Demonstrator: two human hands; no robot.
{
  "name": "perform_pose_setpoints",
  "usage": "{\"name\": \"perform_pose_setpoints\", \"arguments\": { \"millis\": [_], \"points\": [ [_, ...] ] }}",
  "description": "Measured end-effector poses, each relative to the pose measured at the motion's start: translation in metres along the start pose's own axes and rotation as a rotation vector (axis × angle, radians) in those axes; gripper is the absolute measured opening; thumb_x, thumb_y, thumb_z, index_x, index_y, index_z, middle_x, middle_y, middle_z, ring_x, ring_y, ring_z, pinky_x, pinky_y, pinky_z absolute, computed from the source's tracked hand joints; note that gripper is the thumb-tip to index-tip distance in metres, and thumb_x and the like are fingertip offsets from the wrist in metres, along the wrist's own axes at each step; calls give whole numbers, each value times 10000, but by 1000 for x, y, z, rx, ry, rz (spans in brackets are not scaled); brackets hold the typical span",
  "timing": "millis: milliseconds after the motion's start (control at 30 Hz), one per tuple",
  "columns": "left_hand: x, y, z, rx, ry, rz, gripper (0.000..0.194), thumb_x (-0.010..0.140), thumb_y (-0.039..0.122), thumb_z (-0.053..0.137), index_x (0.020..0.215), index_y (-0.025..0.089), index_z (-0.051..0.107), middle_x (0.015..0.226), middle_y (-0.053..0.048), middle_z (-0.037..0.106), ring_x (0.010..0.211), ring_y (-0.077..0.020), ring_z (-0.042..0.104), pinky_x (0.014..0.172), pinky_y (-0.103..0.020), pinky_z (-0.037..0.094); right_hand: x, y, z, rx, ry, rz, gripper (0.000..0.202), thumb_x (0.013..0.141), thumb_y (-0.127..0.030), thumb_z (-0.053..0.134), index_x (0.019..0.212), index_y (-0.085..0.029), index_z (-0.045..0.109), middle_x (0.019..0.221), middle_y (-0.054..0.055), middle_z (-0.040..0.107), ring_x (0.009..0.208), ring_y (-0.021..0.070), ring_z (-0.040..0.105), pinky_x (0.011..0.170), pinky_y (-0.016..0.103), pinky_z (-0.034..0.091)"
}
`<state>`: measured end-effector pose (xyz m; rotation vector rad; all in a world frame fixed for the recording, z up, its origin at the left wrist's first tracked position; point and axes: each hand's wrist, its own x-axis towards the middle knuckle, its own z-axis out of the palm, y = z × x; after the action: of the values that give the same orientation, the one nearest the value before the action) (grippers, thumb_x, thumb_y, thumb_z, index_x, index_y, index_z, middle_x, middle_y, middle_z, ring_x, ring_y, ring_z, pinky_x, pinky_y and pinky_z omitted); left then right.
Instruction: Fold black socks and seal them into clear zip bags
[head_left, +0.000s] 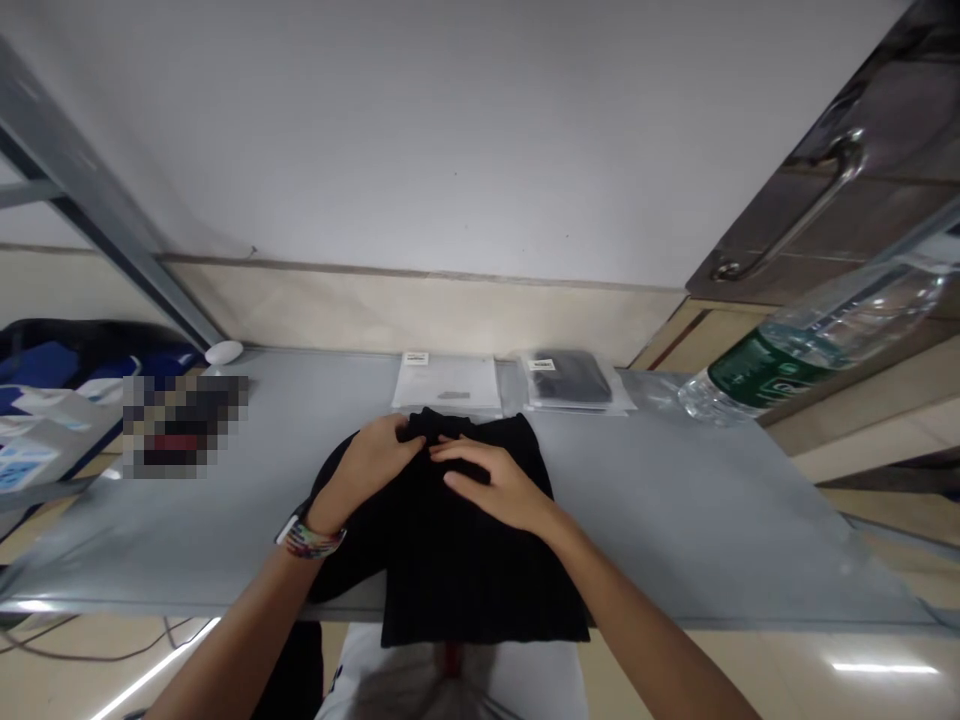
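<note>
A black shirt (480, 570) is laid on the grey table, a sleeve bent out on its left and its hem over the front edge. Near the collar, my left hand (375, 465) has its fingers curled on the fabric, the thumb pointing toward the middle; a watch with a patterned band (311, 540) is on that wrist. My right hand (499, 485) rests on the upper part of the shirt, fingers stretched toward the left hand and the thumb apart. The fabric under both hands is partly hidden.
Behind the shirt lie a white packet (446, 382) and a clear packet with dark cloth (568, 380). A large plastic bottle (787, 365) stands at the right rear. A blurred-out item (184, 425) and a white rounded object (223, 352) are at the left. A wall borders the back.
</note>
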<state>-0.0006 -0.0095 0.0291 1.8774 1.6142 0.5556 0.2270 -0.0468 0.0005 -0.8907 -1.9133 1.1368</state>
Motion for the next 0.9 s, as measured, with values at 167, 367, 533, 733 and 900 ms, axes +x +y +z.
{"name": "perform_pose_setpoints", "arguments": {
  "millis": [167, 367, 533, 733, 900],
  "points": [
    [-7, 4, -8, -387, 18, 0, 357, 822, 492, 741, 992, 178, 749, 954, -67, 797, 928, -303, 738, 816, -399, 569, 6, 8, 0, 78, 568, 162, 183, 904, -385, 754, 1028, -250, 766, 1160, 72, 746, 941, 217, 722, 875, 398, 603],
    [-18, 23, -8, -840, 45, -62, 425, 766, 421, 870, 1100, 190, 744, 980, -56, 788, 992, -277, 737, 832, -367, 597, 5, 1, -1, 384, 459, 390, 599, 798, -505, 894, 1321, -279, 711, 1253, 70, 761, 1070, 251, 727, 993, 437, 568],
    [-21, 27, -8, -1078, -38, -107, 457, 734, 343, 927, 1111, 180, 728, 1115, -95, 785, 1001, -263, 748, 897, -376, 606, 3, -7, -5, 690, 336, 420, 384, 736, -442, 948, 1038, -235, 832, 1093, 64, 824, 1067, 289, 765, 1049, 455, 558],
    [-25, 20, -27, -819, -174, -169, 619, 874, 498, 826, 1422, 305, 613, 1186, -59, 767, 1111, -280, 727, 958, -408, 567, -3, -16, -18, 623, 222, 455, 419, 677, -386, 979, 1052, -259, 843, 1040, 28, 832, 1023, 278, 773, 1014, 460, 580],
    [-27, 28, -34, -499, -391, 44, 415, 851, 534, 835, 1154, 253, 785, 1168, -55, 770, 1167, -316, 688, 1008, -418, 532, -9, -26, -25, 507, 67, 487, 440, 670, -385, 982, 1072, -262, 850, 1075, 38, 826, 1073, 296, 759, 1034, 481, 572]
  ]
}}
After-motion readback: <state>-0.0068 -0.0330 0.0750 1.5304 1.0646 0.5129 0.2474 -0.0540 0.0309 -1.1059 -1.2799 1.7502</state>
